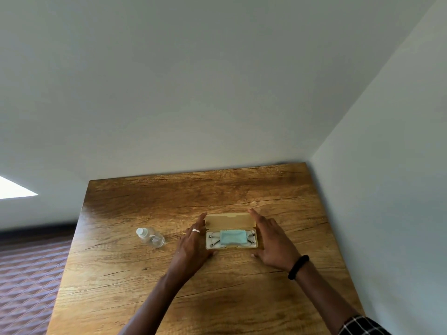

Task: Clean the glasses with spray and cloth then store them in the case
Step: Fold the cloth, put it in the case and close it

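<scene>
A beige glasses case (pixel 230 221) lies open in the middle of the wooden table (pixel 169 204), its lid tipped back. Inside, a folded light blue cloth (pixel 233 237) covers the glasses (pixel 214 239), whose thin dark frame shows on both sides of it. My left hand (pixel 192 247) is flat against the case's left end, fingers stretched out past the lid. At the right end my right hand (pixel 272 243) does the same. Neither hand grips anything. A small clear spray bottle (pixel 150 237) with a white cap lies on its side left of the case.
The table stands in a corner, with a pale wall (pixel 217 93) behind it and another wall (pixel 387 165) along its right edge. Left of the table lies a patterned reddish floor (pixel 26 281). Bare wood surrounds the case.
</scene>
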